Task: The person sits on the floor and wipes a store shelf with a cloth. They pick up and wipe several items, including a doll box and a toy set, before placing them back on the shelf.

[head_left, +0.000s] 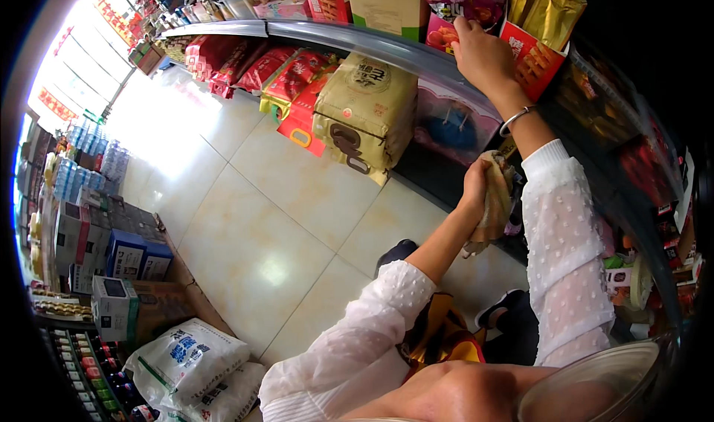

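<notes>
Right hand (485, 56), upper right of frame, fingers curled at the front of a purple packet (446, 1) and the small red box (440, 34) under it; can't tell if it pinches either or only touches. Packet lies just above and left of the fingertips; its long axis is unclear, partly hidden by the hand. Right hand is clearly the nearer one. Left hand (474, 190), right of centre, is closed around a crumpled cloth (497, 203), long axis near vertical, lower end slanting left. Cloth sits below the right wrist, well apart from the packet. Gold packets (552, 13) stand right of the right hand.
</notes>
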`<state>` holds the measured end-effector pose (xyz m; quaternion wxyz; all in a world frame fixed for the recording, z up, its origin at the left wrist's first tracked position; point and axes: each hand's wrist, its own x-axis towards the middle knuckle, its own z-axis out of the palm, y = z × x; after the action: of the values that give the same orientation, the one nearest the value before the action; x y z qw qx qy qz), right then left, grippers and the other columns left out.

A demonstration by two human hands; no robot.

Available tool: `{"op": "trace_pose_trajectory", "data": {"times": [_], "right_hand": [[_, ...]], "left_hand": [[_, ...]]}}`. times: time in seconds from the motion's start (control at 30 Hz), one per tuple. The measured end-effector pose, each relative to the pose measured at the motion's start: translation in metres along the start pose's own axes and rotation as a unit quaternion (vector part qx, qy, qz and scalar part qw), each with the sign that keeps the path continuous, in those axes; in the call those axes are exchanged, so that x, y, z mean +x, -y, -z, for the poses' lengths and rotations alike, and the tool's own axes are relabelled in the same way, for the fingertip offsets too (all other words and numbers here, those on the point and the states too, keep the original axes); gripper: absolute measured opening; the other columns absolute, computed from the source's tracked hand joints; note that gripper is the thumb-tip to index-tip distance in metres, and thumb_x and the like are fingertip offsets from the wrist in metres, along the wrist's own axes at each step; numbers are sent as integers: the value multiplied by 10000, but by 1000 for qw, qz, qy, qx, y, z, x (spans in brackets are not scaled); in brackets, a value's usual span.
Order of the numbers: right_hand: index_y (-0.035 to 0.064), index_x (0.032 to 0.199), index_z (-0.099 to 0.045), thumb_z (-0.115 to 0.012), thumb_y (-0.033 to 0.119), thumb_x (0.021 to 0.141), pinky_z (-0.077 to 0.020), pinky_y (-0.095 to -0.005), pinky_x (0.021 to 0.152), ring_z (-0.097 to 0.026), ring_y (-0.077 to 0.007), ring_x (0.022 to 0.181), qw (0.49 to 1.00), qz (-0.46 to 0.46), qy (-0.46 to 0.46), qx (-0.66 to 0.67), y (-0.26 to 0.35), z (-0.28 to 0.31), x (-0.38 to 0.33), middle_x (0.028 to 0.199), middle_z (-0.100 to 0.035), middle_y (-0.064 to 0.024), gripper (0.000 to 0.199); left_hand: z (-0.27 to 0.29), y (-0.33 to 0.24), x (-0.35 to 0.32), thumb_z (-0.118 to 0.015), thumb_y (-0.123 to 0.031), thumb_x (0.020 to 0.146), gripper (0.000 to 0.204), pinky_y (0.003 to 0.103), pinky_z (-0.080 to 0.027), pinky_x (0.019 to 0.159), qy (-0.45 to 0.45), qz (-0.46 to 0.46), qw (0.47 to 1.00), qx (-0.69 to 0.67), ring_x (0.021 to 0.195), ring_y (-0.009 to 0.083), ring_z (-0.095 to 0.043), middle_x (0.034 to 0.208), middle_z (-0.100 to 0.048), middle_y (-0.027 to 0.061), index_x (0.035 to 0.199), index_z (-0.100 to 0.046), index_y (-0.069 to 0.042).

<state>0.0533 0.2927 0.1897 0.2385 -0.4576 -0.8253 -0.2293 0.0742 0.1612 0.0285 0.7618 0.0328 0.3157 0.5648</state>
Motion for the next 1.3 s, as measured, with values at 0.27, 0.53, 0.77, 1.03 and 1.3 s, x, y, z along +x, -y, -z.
{"op": "trace_pose_trajectory", "data": {"times": [0.27,0.53,0.77,1.03,1.3], "right_hand": [[90,1112,-460,-556,263,911,-541,-472,580,-674,-349,777,1000,-7,9,18,12,1,-2,1014,-632,-123,283],[-22,1079,-521,-514,57,811,-529,-466,698,-580,-361,869,982,81,-123,119,17,-17,-5,1111,-504,-269,279],[55,1187,-508,-664,123,828,-502,-408,884,-562,-345,1111,956,4,-82,282,43,78,-197,1346,-380,-181,398],[15,1281,-505,-556,303,892,-446,-439,966,-511,-355,1211,808,-81,503,297,139,-76,-448,1269,-494,-230,487],[130,1295,-581,-504,471,906,-404,-383,1023,-502,-303,1260,589,-147,738,295,189,-154,-619,1340,-549,-149,523]], "left_hand": [[34,-10,-4,-448,-257,856,262,310,-481,666,10,-43,999,0,729,202,-596,825,-644,69,909,-632,-79],[83,-50,-4,-490,-377,868,398,415,-494,839,90,-151,980,92,889,281,-605,974,-641,132,1032,-627,-41],[144,-84,0,-410,-367,850,488,452,-460,947,-15,-124,985,117,1076,334,-563,1170,-591,181,1160,-576,-28],[198,-97,-79,-452,-412,853,532,506,-456,957,-162,-131,978,20,1098,374,-565,1193,-600,190,1190,-575,-18],[185,-117,-180,-541,-371,812,413,405,-525,755,-199,-127,969,70,836,296,-613,961,-630,148,1069,-602,-53]]}}
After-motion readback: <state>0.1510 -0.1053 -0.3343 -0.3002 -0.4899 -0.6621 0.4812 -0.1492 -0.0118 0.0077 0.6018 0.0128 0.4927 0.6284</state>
